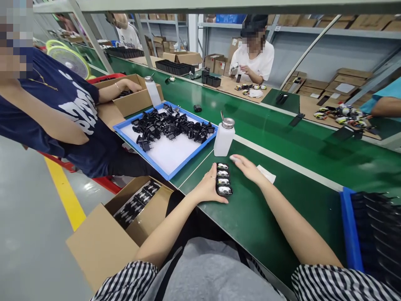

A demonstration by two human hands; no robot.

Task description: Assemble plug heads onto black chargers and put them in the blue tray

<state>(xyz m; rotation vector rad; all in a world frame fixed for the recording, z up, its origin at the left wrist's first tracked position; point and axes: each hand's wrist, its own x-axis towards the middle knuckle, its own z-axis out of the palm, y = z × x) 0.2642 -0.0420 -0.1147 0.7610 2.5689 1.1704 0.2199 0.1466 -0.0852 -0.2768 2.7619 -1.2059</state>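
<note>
A green workbench (282, 217) crosses the frame, with a blue tray (140, 154) of black plug adapters at centre left and a white dispensing bottle (224, 138) just beside it. At lower centre, four small black plug units (223, 179) sit in a row, its long axis running up and down the frame; their pale tops are too small to make out. The left hand (208, 188) lies open, touching the row's left side and lower end, not clamped on it. The right hand (247, 169), also open, sits just to the right, apart from it.
</note>
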